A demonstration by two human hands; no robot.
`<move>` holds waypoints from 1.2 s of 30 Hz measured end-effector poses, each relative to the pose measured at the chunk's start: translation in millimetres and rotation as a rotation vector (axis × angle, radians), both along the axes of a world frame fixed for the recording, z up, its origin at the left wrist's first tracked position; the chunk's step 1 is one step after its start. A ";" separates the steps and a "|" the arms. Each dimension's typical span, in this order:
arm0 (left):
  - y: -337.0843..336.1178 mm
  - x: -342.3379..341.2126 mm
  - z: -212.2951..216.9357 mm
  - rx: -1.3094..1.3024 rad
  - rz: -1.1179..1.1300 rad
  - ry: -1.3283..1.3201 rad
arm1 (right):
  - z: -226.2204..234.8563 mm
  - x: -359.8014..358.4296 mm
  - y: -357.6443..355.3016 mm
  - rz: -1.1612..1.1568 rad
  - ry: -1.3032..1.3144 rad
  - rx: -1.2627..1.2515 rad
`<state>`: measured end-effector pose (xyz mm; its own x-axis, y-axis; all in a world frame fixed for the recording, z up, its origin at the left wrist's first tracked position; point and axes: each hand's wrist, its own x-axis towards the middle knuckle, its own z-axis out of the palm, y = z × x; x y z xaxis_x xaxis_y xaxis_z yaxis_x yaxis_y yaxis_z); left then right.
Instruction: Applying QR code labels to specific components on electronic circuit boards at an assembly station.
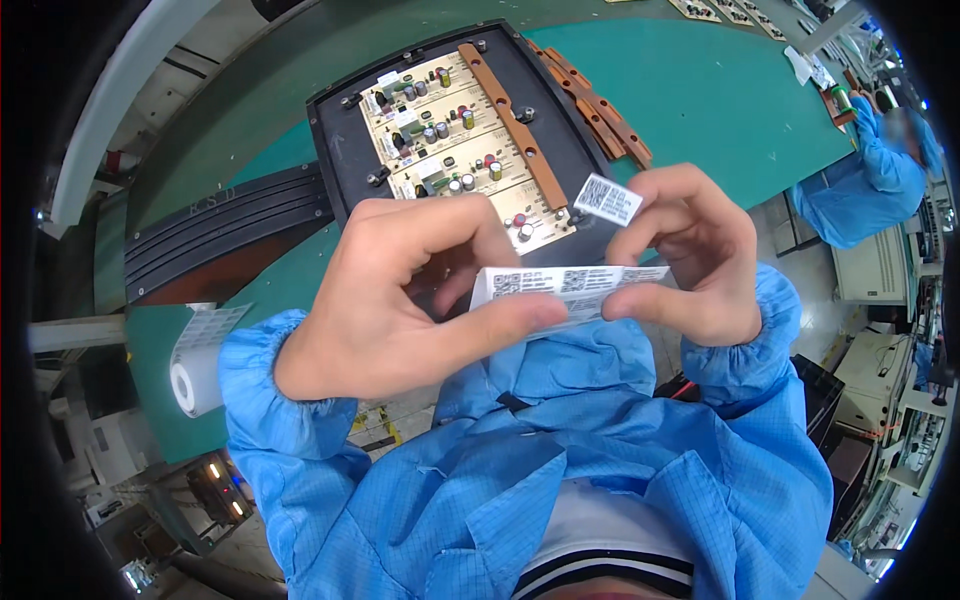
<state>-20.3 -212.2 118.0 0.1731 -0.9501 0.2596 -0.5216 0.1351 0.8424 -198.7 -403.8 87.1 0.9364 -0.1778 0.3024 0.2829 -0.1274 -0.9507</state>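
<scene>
Pinching, the left hand (390,290) held the strip (577,281) mid-length; the right hand (705,260) pinched its right end and held a label (609,199) higher. I judged both light, limp, probably tacky, best taken by edges. Both were white, black-coded. Beyond the strip lay boards (440,128) in a tray (343,140).

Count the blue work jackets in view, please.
2. One blue jacket is on the person whose left hand and right hand hold a white label strip; the other blue jacket is on a co-worker at upper right.
</scene>
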 end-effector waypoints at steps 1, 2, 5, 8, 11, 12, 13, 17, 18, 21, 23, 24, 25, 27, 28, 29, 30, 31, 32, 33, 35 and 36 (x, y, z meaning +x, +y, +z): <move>-2.0 -2.4 -2.1 -0.060 0.020 0.032 | 0.0 -1.7 2.4 -0.001 -0.009 0.005; -2.5 -2.6 -6.2 -0.120 0.045 0.071 | -0.6 -1.2 5.0 -0.012 0.022 -0.009; 2.0 -2.1 -9.3 -0.121 0.063 0.079 | 2.2 1.6 7.8 -0.003 0.074 0.001; 1.8 -5.1 -9.7 -0.115 0.065 0.075 | 8.6 -0.4 7.4 -0.023 0.140 0.123; 1.9 -5.1 -7.7 -0.119 0.055 0.034 | 4.5 -5.4 -5.7 0.014 0.118 0.142; 2.0 -4.7 -6.9 -0.114 0.038 0.011 | 0.8 -7.9 -11.1 0.087 0.054 0.059; 2.1 -5.0 -6.3 -0.114 0.038 0.011 | -2.1 -9.9 -12.7 0.096 0.036 0.068; 3.2 -6.2 -6.8 -0.098 0.014 0.009 | -4.6 -3.1 -14.7 0.017 -0.073 0.178; 3.4 -6.4 -7.7 -0.099 0.012 0.005 | -0.6 -2.5 -8.9 0.015 -0.074 0.179; 6.1 -7.3 -6.9 -0.052 -0.001 -0.005 | 9.9 0.6 12.9 0.053 0.008 0.140; 4.4 -10.3 -6.9 -0.070 -0.011 -0.009 | 7.2 -1.4 12.0 -0.011 -0.047 0.033; 3.4 -11.6 -7.1 -0.087 -0.022 -0.014 | 6.0 -2.1 11.0 -0.052 -0.082 -0.007; 2.6 -12.3 -7.1 -0.087 -0.021 -0.012 | 6.7 -1.7 8.9 -0.051 -0.081 -0.006; 2.8 -14.1 -7.6 -0.064 -0.034 -0.033 | 10.0 0.3 5.1 -0.062 -0.080 -0.023; 3.0 -15.1 -9.0 -0.064 -0.032 -0.030 | 13.2 2.2 9.4 -0.060 -0.077 -0.023; 2.7 -15.7 -11.5 -0.092 -0.026 -0.046 | 17.5 6.5 17.7 -0.034 -0.072 0.051; 2.4 -16.0 -13.4 -0.121 -0.019 -0.061 | 19.8 10.4 23.3 -0.007 -0.066 0.125; 2.3 -15.3 -14.6 -0.124 -0.017 -0.056 | 19.7 13.1 24.1 0.056 -0.081 0.103; 2.4 -14.7 -16.5 -0.157 -0.020 -0.069 | 20.4 14.8 24.0 0.063 -0.072 0.096; 2.7 -14.1 -18.6 -0.191 -0.021 -0.082 | 21.1 16.6 23.9 0.054 -0.076 0.040; 2.2 -16.1 -24.4 -0.194 -0.029 -0.060 | 21.1 17.6 22.4 0.045 -0.073 -0.056; 2.6 -16.7 -27.3 -0.190 -0.047 -0.046 | 21.0 18.0 19.4 0.066 -0.059 -0.067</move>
